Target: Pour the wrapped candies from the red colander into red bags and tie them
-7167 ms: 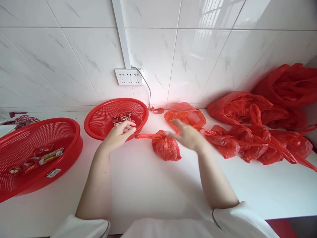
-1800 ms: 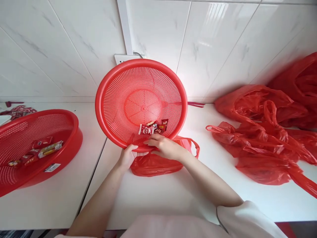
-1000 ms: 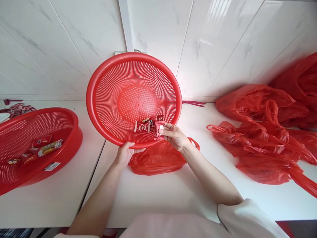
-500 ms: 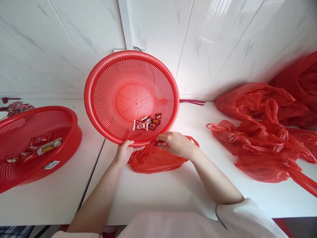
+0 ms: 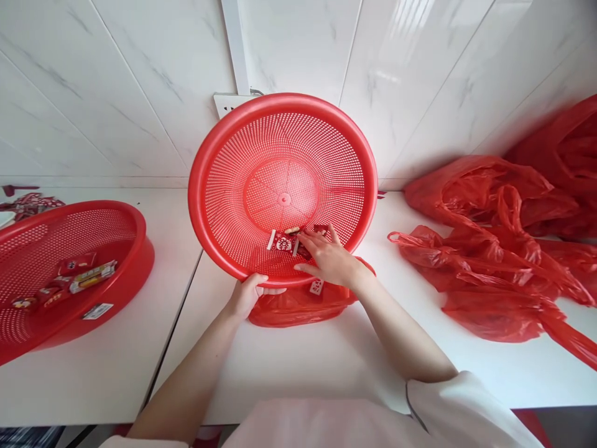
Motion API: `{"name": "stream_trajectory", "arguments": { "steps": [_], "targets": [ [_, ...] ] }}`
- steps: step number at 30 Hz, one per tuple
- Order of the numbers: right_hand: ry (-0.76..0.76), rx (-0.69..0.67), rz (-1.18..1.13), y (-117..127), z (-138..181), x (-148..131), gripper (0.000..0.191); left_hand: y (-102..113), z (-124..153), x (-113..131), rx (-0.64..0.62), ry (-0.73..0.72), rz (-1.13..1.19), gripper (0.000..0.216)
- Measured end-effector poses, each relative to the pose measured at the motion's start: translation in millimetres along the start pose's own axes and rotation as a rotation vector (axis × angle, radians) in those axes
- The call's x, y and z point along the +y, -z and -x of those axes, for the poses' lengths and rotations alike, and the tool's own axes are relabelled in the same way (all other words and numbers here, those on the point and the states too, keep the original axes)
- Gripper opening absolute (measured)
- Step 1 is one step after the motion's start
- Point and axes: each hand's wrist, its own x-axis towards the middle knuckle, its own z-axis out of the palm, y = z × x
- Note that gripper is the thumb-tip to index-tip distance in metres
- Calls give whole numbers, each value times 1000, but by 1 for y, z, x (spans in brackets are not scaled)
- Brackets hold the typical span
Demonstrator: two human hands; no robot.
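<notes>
A red plastic colander basket [image 5: 283, 198] is tilted toward me, its near rim gripped by my left hand [image 5: 247, 295]. Several small wrapped snacks [image 5: 283, 242] lie in its lower part. My right hand [image 5: 326, 254] reaches over the rim into the basket with fingers spread, touching the snack packets there; part of them is hidden beneath it. Under the near rim, a red plastic bag [image 5: 298, 310] lies on the table, and one small red-and-white packet [image 5: 316, 287] shows at its mouth.
On the left stands a second red basket [image 5: 147, 249] with several snack packets in it. Filled red plastic bags [image 5: 504, 261] crowd the right side of the white table [image 5: 373, 379]. A tiled wall with a socket [image 5: 224, 102] rises behind.
The basket has shifted right together with my left hand. My right hand has moved from the plastic bag up into the basket, and a packet now shows at the bag's mouth.
</notes>
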Motion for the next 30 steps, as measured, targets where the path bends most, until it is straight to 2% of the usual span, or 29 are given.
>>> {"name": "stream_trajectory", "arguments": {
  "steps": [2,4,7,9,10,13,16,19,23,27,30],
  "targets": [
    [44,-55,-8,-6,-1,1,76,0,0,0,-6,-4,-17,39],
    [89,-105,-47,-6,0,0,79,1,-2,0,15,-17,-12,39],
    [118,-194,-167,3,1,-3,55,3,-6,2,70,-22,23,40],
    [46,-197,-283,9,1,-3,39,5,-7,2,90,-14,41,39],
    [-18,-173,-358,11,1,-3,36,5,-8,2,92,-10,46,39],
    [-172,-125,-740,14,0,0,44,5,-7,3,80,-7,56,39],
    [-197,-146,-1221,14,-1,4,59,3,-6,5,71,-26,62,43],
    [-245,-160,-1434,14,-1,7,61,0,-6,7,89,-46,55,40],
    [-279,-194,-1316,15,2,12,47,-1,-6,7,92,-32,31,29],
    [-155,-279,-887,18,8,13,25,-1,-6,6,92,-32,27,23],
    [-32,-344,-599,17,11,7,19,-1,-6,6,96,-56,46,30]
  ]
}}
